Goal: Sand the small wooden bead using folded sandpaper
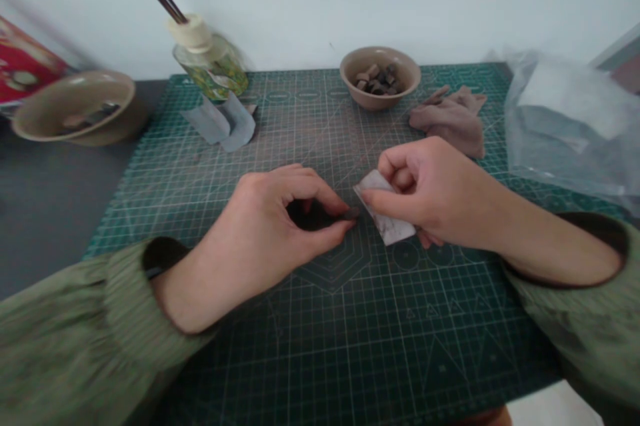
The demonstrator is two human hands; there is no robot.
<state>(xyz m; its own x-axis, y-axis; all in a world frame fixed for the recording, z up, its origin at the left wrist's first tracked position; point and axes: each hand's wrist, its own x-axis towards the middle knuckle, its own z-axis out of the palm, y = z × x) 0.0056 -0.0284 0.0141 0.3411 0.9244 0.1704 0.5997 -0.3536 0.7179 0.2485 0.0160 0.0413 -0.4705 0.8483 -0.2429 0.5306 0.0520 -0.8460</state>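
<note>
Between the thumb and fingertips of my left hand (270, 233) is a small dark block (352, 213), its far end poking out toward the right. My right hand (435, 193) pinches a folded piece of pale, stained sheet (393, 229) that looks like sandpaper. The sheet's left edge is close beside the block; whether they touch I cannot tell. Both hands are over the middle of a green cutting mat (320, 346) with white grid lines.
At the back stands a brown bowl (377, 103) of small blocks, beside a crumpled brownish cloth (450, 119). A clear plastic bag (565, 139) lies right. Far left are another bowl (100, 129), a reed diffuser bottle (210, 66) and curled grey sheets (237, 126).
</note>
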